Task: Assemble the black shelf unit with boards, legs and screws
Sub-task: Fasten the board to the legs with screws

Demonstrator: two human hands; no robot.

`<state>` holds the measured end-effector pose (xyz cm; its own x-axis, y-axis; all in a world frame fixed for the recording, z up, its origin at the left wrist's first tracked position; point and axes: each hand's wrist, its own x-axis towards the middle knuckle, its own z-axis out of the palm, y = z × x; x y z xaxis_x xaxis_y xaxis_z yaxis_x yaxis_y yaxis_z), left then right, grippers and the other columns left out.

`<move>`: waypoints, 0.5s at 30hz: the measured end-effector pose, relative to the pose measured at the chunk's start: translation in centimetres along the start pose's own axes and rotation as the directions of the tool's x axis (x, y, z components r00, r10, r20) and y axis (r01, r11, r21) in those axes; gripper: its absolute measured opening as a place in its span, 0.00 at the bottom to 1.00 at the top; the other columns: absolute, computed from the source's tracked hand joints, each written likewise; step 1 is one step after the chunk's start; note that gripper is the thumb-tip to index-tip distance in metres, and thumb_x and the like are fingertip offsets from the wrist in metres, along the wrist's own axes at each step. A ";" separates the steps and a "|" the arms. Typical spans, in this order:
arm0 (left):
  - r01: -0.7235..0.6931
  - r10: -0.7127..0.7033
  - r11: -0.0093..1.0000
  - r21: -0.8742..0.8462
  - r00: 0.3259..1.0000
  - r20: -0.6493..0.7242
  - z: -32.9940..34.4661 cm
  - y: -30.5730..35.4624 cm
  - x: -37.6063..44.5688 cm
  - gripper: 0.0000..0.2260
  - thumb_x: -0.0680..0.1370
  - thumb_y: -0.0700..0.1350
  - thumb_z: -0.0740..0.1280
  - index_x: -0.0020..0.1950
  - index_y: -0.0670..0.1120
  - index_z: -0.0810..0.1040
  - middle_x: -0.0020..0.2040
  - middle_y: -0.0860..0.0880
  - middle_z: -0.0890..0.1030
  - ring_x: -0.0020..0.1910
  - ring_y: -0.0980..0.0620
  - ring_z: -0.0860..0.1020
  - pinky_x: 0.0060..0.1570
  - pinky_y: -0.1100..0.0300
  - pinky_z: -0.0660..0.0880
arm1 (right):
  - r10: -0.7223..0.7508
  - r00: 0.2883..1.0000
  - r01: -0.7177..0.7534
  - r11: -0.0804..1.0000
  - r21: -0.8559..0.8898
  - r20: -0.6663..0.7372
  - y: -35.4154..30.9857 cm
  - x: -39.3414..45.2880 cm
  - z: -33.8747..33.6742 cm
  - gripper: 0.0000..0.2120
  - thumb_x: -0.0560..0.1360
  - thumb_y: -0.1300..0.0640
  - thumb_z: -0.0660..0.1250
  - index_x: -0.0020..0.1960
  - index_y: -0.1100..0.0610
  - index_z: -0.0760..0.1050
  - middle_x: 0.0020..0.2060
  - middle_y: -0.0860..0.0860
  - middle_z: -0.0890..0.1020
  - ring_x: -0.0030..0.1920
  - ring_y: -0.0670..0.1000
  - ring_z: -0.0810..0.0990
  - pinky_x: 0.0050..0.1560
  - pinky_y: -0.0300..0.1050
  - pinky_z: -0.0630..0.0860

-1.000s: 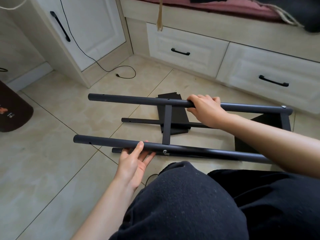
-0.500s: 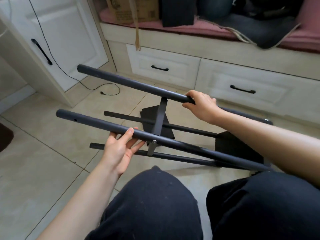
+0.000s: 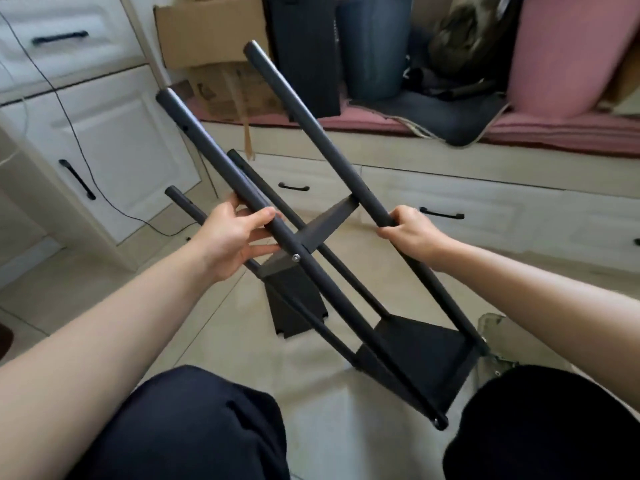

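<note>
Shelf unit has tilted up, legs pointing up-left, both hands gripping.

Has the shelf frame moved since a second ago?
Yes. The shelf frame has tipped up: its free leg ends, earlier low over the floor tiles, now rise past the white drawers toward the cardboard box.

1. We cannot see the left hand's fingertips; they wrap behind the leg it holds.
2. The lower board is partly covered by legs crossing it.
3. The cardboard box and pink cushion are cut off at the top edge.
4. The box's print is too blurred to read.
</note>
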<state>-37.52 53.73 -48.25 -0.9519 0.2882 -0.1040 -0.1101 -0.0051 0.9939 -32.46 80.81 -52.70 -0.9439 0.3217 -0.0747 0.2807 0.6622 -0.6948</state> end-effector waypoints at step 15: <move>-0.186 0.072 0.950 0.251 0.912 0.404 8.2 2.4 0.6 0.17 0.80 0.39 0.69 0.66 0.51 0.73 0.60 0.46 0.80 0.52 0.52 0.85 0.40 0.53 0.83 | 0.169 0.984 -0.178 0.965 0.192 0.060 6.0 -8.0 -3.5 0.20 0.78 0.62 0.64 0.59 0.45 0.57 0.48 0.56 0.77 0.50 0.56 0.81 0.46 0.55 0.84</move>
<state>-36.06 61.73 -45.64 -0.7608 0.6490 -0.0087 0.1443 0.1822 0.9726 -22.66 84.54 -53.77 -0.8915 0.3876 -0.2344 0.4053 0.4515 -0.7949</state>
